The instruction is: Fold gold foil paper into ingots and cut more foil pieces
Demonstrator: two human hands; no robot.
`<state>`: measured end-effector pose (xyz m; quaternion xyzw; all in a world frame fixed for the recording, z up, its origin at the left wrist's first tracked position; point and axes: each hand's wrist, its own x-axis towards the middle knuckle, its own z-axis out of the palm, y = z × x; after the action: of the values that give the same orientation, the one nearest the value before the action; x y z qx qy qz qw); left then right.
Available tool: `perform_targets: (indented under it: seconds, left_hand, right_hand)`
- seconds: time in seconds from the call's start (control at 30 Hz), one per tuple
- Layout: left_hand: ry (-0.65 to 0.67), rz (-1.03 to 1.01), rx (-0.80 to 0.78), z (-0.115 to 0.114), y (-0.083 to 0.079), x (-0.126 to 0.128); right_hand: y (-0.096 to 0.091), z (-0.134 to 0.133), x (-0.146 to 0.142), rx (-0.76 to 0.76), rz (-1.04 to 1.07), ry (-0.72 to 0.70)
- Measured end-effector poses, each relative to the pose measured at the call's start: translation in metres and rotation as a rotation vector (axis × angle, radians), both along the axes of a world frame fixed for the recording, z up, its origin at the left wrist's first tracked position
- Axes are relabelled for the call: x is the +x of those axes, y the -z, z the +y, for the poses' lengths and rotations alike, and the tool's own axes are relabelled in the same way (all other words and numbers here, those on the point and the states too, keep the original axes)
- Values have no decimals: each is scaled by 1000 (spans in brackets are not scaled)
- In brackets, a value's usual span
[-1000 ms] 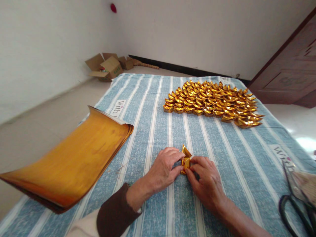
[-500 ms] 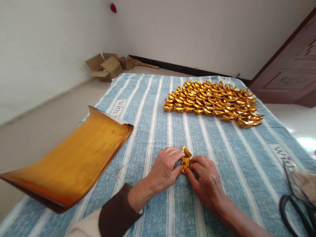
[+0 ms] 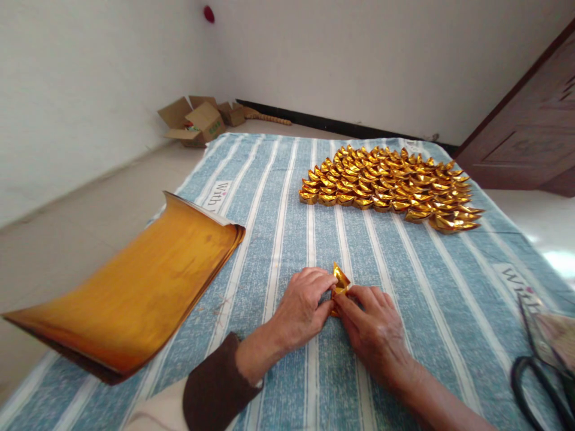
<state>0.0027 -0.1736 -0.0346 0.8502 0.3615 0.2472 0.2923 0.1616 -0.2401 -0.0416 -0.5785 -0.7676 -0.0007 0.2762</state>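
Between my two hands, near the middle of the table, is a small folded gold foil paper ingot (image 3: 340,279), its pointed end facing away from me. My left hand (image 3: 306,302) grips its left side with thumb and fingers. From the right, my right hand (image 3: 375,320) pinches it, the thumb lying over its near part, which is mostly hidden. Farther back on the right stand rows of finished-looking gold paper ingots (image 3: 386,182), packed close together. A stack of large gold paper sheets (image 3: 135,287) lies to the left, its ends curling up.
A blue and white striped cloth (image 3: 265,239) covers the table. Black-handled scissors (image 3: 534,365) lie at the right edge beside a brownish item (image 3: 557,332). On the floor behind are open cardboard boxes (image 3: 202,123). A wooden door (image 3: 530,131) stands at the right.
My right thumb has moved up onto the middle of the ingot, covering more of its near part. My left hand keeps nearly the same grip. The view has shifted slightly.
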Motion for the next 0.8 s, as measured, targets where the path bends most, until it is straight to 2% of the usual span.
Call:
perform_targets:
  seconds: [0.2, 0.8]
  left_hand:
    - [-13, -18, 12, -1, 1, 1]
    - [-29, -22, 13, -2, 0, 1]
  right_hand:
    - [4, -1, 1, -3, -79, 1]
    - [0, -1, -1, -14, -152, 10]
